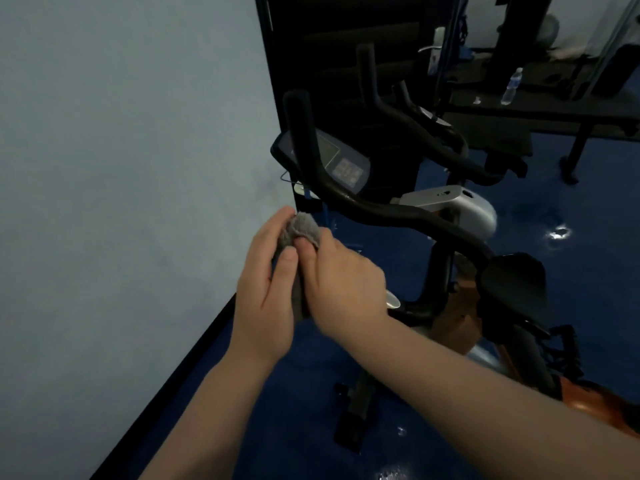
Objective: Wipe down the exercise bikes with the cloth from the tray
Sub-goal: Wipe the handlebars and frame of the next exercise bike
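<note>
Exercise bike (pixel 450 237): black curved handlebars, grey console, dark saddle at right, orange and silver body below; stands on blue floor (pixel 277 427) just beside pale wall (pixel 121 168), black skirting between. Second bike (pixel 433 133) behind it, apparently close. Open floor lies to the right and toward the viewer. Cloth (pixel 299 232): grey, fuzzy, bunched, held in front of the near handlebar end, apart from it. Left hand (pixel 266 292): grip closed around cloth. Right hand (pixel 343 289): fingers pinching cloth's upper fold.
</note>
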`<move>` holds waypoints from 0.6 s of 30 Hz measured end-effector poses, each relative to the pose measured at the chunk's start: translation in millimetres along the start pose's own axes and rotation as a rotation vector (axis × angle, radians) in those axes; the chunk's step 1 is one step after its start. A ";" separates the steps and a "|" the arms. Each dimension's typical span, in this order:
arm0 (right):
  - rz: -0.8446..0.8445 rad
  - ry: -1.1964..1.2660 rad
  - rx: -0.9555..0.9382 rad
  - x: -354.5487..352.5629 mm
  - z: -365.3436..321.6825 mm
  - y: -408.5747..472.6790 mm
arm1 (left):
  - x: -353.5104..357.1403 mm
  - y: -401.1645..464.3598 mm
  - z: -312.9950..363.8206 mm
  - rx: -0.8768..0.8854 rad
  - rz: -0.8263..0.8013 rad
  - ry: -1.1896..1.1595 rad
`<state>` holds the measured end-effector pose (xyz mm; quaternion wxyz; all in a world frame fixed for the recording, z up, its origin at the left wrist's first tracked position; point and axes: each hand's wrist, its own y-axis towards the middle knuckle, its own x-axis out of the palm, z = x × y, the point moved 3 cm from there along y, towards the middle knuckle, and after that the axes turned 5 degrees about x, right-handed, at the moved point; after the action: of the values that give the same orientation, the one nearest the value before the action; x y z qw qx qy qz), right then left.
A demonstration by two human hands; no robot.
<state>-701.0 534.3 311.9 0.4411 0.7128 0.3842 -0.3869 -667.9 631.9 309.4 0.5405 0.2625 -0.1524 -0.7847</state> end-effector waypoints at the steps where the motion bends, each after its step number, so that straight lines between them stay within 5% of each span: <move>1: 0.005 0.059 0.046 -0.6 6.2 -5.0 | -0.5 -1.0 0.3 -0.010 -0.016 -0.014; 6: -0.070 0.122 0.124 -4.4 21.0 -5.6 | -8.8 2.3 0.0 -0.003 -0.085 -0.055; 10: -0.037 0.458 0.201 -4.5 -8.0 24.2 | -5.5 1.6 1.0 -0.041 -0.071 -0.184; 15: 0.050 0.058 0.040 -4.7 15.5 -28.5 | -0.3 -3.6 -0.7 -0.007 -0.023 -0.074; 18: 0.015 0.153 0.105 -6.7 36.5 -39.9 | 10.8 -13.0 0.4 0.041 -0.014 -0.026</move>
<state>-746.9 511.7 293.2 0.3754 0.7654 0.3904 -0.3476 -681.2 626.6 300.2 0.5274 0.2645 -0.1737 -0.7885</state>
